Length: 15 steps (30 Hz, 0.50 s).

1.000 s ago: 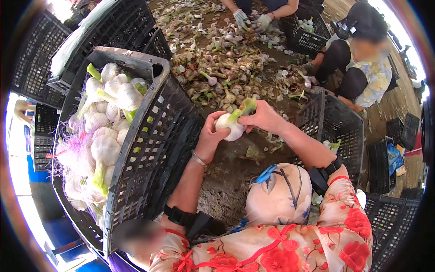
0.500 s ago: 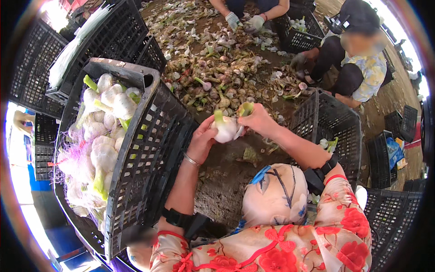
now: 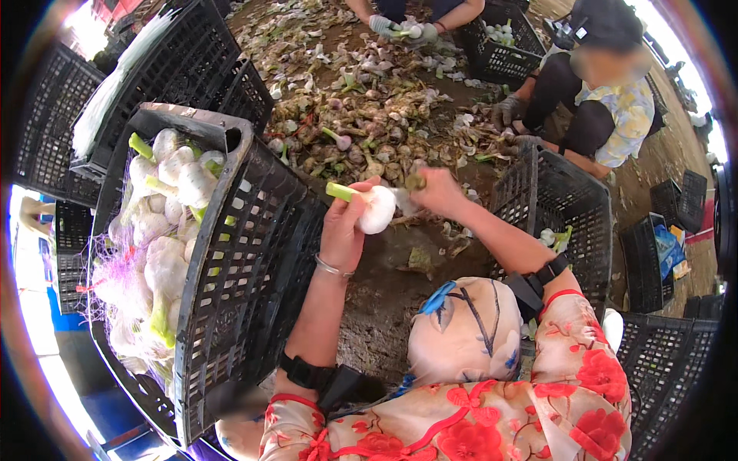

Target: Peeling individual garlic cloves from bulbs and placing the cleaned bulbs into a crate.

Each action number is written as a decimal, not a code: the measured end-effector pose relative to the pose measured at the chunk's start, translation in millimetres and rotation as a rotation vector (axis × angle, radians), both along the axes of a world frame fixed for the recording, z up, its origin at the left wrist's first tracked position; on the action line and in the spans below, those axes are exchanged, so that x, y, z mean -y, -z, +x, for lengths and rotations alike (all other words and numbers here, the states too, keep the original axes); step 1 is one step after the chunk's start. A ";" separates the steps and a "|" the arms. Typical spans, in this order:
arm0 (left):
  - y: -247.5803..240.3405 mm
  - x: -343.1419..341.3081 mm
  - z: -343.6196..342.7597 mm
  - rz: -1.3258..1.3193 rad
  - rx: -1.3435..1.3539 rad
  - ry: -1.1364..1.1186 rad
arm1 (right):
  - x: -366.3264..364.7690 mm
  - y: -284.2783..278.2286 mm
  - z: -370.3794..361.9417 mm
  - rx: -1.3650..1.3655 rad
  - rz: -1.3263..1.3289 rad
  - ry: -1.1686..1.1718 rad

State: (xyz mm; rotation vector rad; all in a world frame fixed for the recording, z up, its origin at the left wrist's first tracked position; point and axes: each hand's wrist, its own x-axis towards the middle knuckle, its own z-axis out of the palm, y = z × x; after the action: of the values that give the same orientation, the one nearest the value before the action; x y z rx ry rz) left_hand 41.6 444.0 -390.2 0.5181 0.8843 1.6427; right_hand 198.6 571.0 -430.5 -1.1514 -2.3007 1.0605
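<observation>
My left hand, with a bracelet on its wrist, is closed around a white garlic bulb whose cut green stalk points left. Just right of the bulb, my right hand is closed and slightly blurred by motion. A brownish-green piece of garlic skin shows at its fingertips, and a pale blurred wisp hangs between hand and bulb. Beyond both hands lies a heap of unpeeled garlic with brown stalks.
A black crate of cleaned garlic bulbs and purple netting stands at left. Another crate at right holds a few bulbs. Ahead, a co-worker's gloved hands hold garlic; another person crouches at far right. Skins litter the floor.
The bulb has turned in my left hand, its stalk swinging from upward to leftward. My right hand has moved away to the right, separating from the bulb with the skin.
</observation>
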 end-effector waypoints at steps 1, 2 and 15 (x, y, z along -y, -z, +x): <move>0.2 -2.0 0.5 0.052 0.040 0.021 | 2.4 7.3 3.3 0.002 0.003 0.006; 2.1 -2.5 -1.4 0.067 0.084 0.007 | 13.4 14.0 3.2 0.249 -0.016 -0.176; 31.3 -12.0 -12.8 0.011 0.677 0.002 | 23.1 -30.7 7.1 -0.175 -0.492 -0.388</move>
State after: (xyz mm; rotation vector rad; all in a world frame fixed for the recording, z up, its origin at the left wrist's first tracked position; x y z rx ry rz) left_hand 28.8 456.0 -421.5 -0.0476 0.3684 1.6614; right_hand 205.6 547.9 -399.7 -0.7270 -2.2352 1.8691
